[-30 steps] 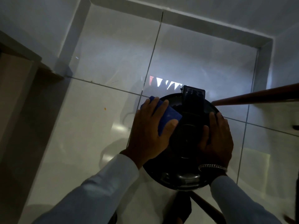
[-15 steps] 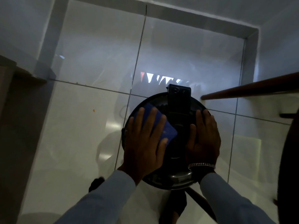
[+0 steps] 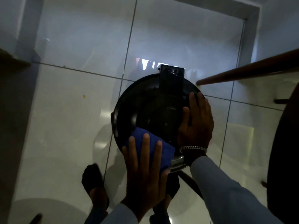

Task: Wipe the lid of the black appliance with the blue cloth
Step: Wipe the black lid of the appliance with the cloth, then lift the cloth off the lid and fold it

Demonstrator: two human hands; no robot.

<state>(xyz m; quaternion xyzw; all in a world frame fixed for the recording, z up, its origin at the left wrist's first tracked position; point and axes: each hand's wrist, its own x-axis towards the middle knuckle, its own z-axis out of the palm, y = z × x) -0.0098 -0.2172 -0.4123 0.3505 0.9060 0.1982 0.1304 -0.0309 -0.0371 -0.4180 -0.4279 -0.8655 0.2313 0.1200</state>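
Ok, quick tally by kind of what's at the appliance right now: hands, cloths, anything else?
hands: 2, left hand and right hand
blue cloth: 1
black appliance: 1
bracelet: 1
total: 5

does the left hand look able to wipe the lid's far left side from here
Probably yes: the left hand presses the cloth on the near rim, the lid is bare on its left, and the right hand rests on the right side.
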